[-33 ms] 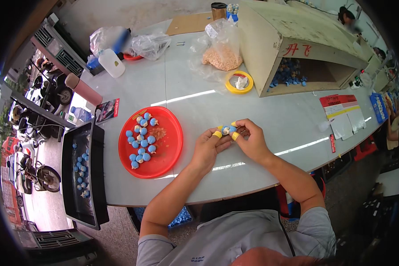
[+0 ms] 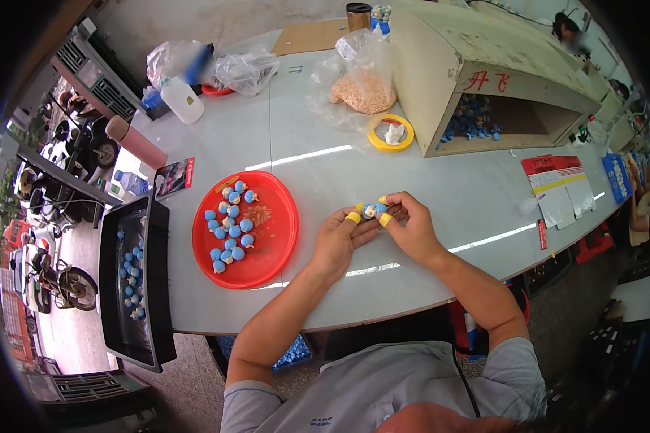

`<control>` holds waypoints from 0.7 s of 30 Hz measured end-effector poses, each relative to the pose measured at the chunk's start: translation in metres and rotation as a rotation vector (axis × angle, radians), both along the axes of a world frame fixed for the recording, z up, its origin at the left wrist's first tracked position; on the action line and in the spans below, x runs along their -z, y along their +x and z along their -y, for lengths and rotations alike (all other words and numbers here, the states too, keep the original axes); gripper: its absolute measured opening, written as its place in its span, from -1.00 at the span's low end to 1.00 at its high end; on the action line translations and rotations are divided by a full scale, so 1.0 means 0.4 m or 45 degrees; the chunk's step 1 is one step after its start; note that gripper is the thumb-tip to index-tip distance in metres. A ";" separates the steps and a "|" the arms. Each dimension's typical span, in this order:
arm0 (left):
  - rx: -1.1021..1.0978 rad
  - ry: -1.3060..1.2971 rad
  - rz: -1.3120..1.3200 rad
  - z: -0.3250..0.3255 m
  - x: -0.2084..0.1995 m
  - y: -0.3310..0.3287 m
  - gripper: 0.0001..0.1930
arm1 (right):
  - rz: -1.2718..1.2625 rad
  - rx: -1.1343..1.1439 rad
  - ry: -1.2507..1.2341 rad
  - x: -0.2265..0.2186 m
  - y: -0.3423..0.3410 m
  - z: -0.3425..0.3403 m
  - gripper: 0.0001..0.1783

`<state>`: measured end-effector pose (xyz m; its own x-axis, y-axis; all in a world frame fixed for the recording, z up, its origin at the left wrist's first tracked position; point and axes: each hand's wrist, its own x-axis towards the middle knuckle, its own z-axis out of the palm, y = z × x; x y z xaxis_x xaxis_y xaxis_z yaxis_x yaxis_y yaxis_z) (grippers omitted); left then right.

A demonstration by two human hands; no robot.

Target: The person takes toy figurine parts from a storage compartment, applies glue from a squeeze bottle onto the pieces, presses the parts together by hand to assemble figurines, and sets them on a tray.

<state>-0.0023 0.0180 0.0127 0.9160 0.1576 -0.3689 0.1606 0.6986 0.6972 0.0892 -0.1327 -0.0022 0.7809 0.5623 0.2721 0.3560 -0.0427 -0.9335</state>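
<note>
Between my hands, above the grey table, is a small blue-and-white figure piece [image 2: 370, 211]. My left hand [image 2: 339, 234] closes on its left side with thumb and fingers. From the right, my right hand [image 2: 410, 225] pinches the same piece with thumb and forefinger. Yellow coverings wrap several fingertips on both hands. To the left lies a round red tray [image 2: 267, 249] holding several similar blue-and-pale pieces [image 2: 231, 211]. The fingers hide part of the held piece.
A black bin [image 2: 165, 289] with more blue pieces sits at the table's left edge. A wooden box shelf [image 2: 426, 94] holding blue parts stands at the back right, beside a yellow tape ring [image 2: 374, 135] and a bag of peach-coloured bits [image 2: 365, 94]. Red-and-white papers [image 2: 554, 169] lie right.
The small figure piece looks slightly turned between my fingers, with more of its white part showing. My hands stay in nearly the same place.
</note>
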 end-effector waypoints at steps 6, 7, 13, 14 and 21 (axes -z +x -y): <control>0.110 0.031 0.020 -0.007 0.020 0.009 -0.78 | -0.198 -0.098 0.115 0.003 0.018 0.023 -0.73; 0.106 0.029 0.020 -0.008 0.020 0.008 -0.78 | -0.198 -0.102 0.113 0.001 0.019 0.024 -0.73; 0.152 0.004 0.049 -0.006 0.023 0.009 -0.74 | -0.074 -0.155 0.090 -0.012 0.027 0.042 -0.73; 0.161 0.028 0.053 -0.007 0.024 0.007 -0.73 | 0.027 -0.177 0.061 -0.019 0.025 0.044 -0.72; 0.179 0.096 0.125 -0.002 0.039 0.007 -0.73 | 0.327 -0.177 -0.089 -0.047 0.011 0.046 -0.69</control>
